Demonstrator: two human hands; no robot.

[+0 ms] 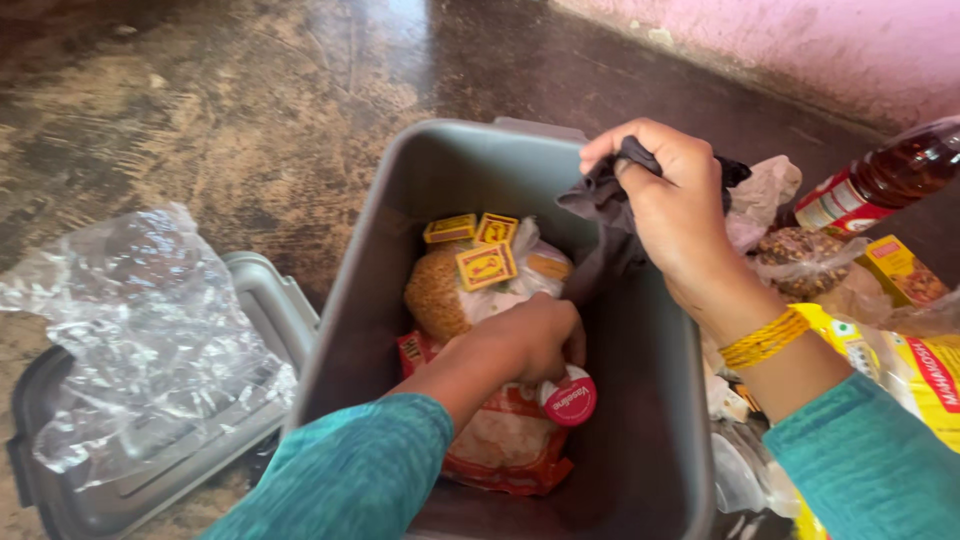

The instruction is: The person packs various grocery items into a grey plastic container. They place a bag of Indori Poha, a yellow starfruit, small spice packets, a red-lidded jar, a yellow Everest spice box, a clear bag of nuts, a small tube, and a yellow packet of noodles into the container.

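A grey plastic bin (pixel 395 250) stands on the floor, holding grocery packets. My left hand (pixel 525 338) is inside it, fingers closed over a clear bag next to a small round jar with a pink lid (pixel 571 400). A bag of brown grain (pixel 437 292) lies under three small yellow boxes (pixel 485 262). A red-edged packet of white grains (pixel 505 440) rests below my wrist. My right hand (pixel 672 205) grips a dark grey cloth (pixel 600 200) at the bin's far right rim.
The bin's grey lid (pixel 258 300) lies on the floor at left with a crumpled clear plastic bag (pixel 140 320) on it. Right of the bin sit a bottle of brown liquid (pixel 880 180), yellow packets (pixel 900 350) and a spice bag (pixel 800 255). A pink wall (pixel 800 40) runs behind.
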